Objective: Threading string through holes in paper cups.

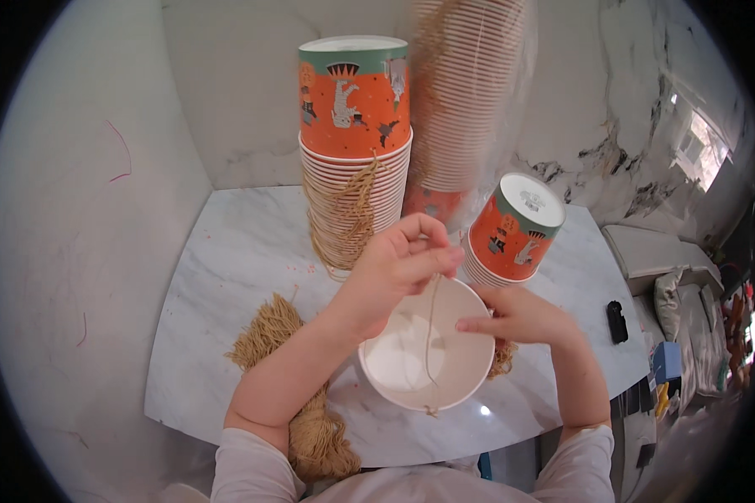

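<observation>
A paper bucket (394,356) with a white inside is tilted so that its mouth faces me. My right hand (520,317) grips its right rim, the thumb inside and the other fingers hidden behind the wall. Above the bucket's far rim, my left hand (411,267) pinches a thin tan string (429,335). The string hangs down across the mouth to the near rim, where a small knot or loose end shows. Beside my left forearm lies a bundle of tan strings (264,331), running under the arm to a thicker tan bunch (320,443) near the table's front edge.
Behind stands a tall stack of upside-down orange and green paper buckets (352,109), tan strings draped on it. A plastic-wrapped bucket stack (461,109) rises beside it. A shorter stack (516,230) leans at right. A small black object (617,322) lies near the marble table's (201,285) right edge.
</observation>
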